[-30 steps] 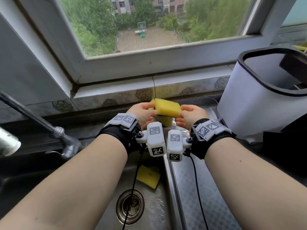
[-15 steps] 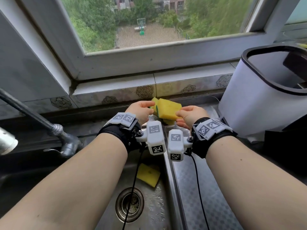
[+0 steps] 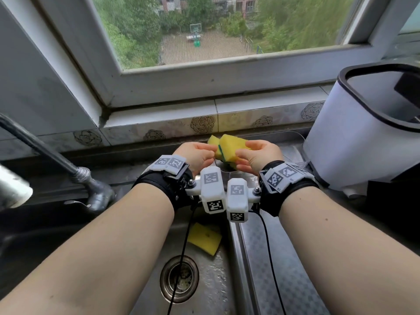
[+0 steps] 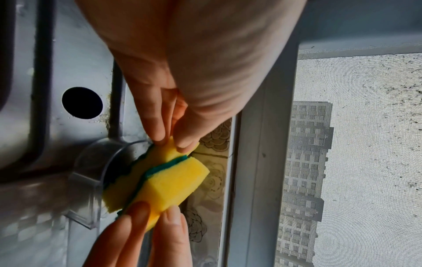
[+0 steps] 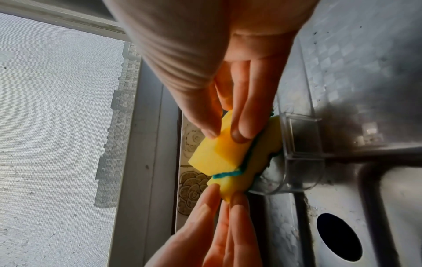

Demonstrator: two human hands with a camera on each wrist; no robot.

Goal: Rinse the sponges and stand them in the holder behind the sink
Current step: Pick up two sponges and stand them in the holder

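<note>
A third sponge (image 3: pixel 204 238) is left lying in the sink (image 3: pixel 211 283) near the drain (image 3: pixel 179 279), not yet stood up. Farther back, two sponges (image 3: pixel 229 147) are stood on edge side by side in the clear holder (image 4: pixel 91 180), probably so they drain. One end is pinched by the left hand (image 3: pixel 195 153), the other by the right hand (image 3: pixel 259 153), thumbs against fingertips (image 5: pixel 237 133), apparently to seat them.

Head view looking down over forearms, wrist views close, facing each other, sharing sponges (image 4: pixel 160 182).
</note>
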